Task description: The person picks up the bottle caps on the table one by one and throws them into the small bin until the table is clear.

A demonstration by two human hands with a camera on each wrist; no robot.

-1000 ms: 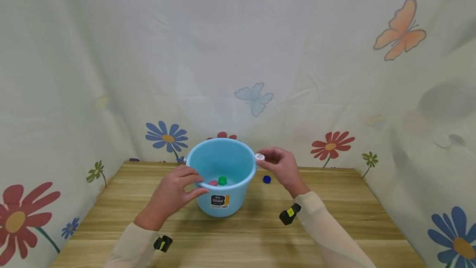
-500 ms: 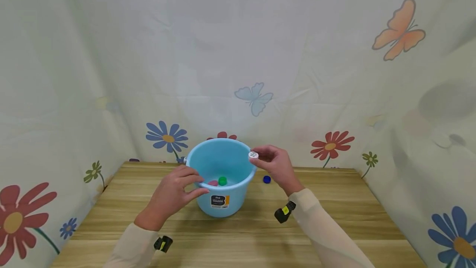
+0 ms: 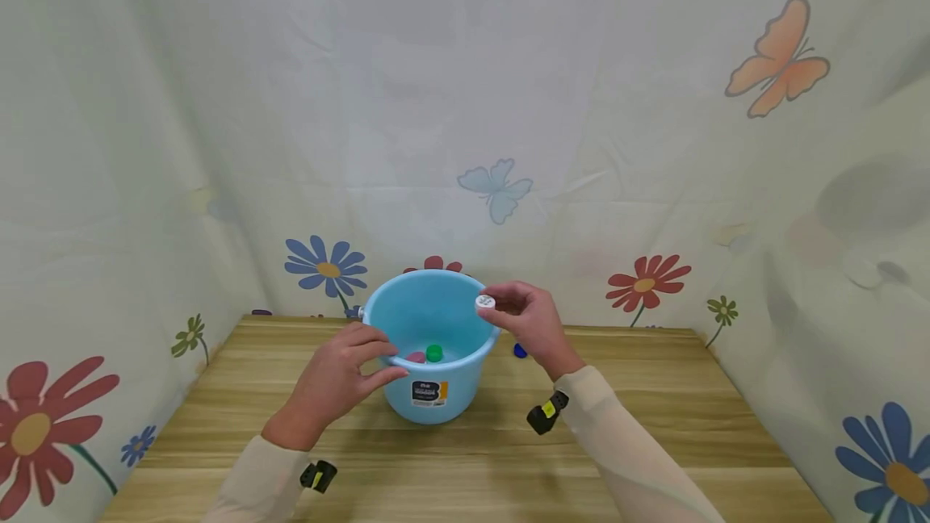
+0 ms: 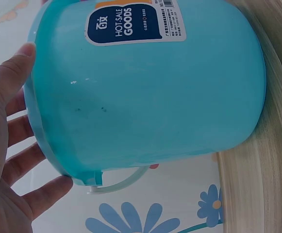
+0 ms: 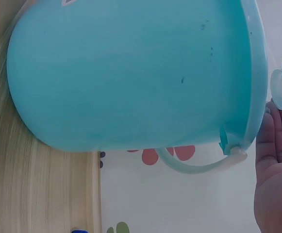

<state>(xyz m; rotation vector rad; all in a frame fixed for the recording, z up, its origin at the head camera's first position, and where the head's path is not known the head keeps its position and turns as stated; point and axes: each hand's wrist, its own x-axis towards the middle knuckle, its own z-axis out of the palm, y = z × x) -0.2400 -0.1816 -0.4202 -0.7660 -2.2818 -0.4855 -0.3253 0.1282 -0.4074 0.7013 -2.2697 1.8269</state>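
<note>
A light blue plastic bucket (image 3: 433,390) stands upright on the table. My left hand (image 3: 341,374) holds its near left rim, thumb outside and fingers over the edge; the left wrist view shows the thumb (image 4: 22,60) against the rim. My right hand (image 3: 529,321) pinches a white bottle cap (image 3: 485,303) by its sides, at the bucket's right rim. From the right wrist view, the hollow underside of this white cap (image 5: 280,89) shows close to the rim. Inside the bucket lie a green bottle cap (image 3: 433,353) and a pink object (image 3: 416,357), partly hidden by the near rim.
A blue bottle cap (image 3: 520,351) lies on the wooden table (image 3: 654,410) right of the bucket, partly behind the right hand. The bucket's pale handle (image 5: 194,167) hangs down behind it. A flower-printed curtain (image 3: 581,184) encloses the table's back and sides.
My right hand has moved left with the white cap, from beside the bucket to its right rim. The left hand and the bucket stay where they were.
</note>
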